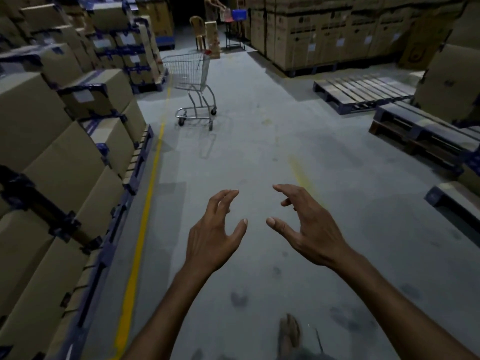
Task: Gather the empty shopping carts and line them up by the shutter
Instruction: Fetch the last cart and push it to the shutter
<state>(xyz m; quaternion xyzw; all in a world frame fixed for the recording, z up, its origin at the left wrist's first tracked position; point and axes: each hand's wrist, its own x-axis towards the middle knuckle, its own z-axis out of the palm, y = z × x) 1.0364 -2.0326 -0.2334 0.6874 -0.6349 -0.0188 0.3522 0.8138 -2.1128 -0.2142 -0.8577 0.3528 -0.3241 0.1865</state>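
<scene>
An empty wire shopping cart (193,74) with a red handle tip stands alone on the grey floor, well ahead of me and slightly left of centre. My left hand (213,232) and my right hand (309,229) are stretched out in front of me at the lower middle, palms facing each other, fingers loosely curved. Both hands hold nothing and are far from the cart. No shutter is in view.
Stacked cardboard boxes (52,152) on pallets line the left, behind a yellow floor line (145,216). Bare wooden pallets (363,92) lie at right, tall cartons (324,29) behind them. At the far end are a plastic chair (198,29) and a person (211,9).
</scene>
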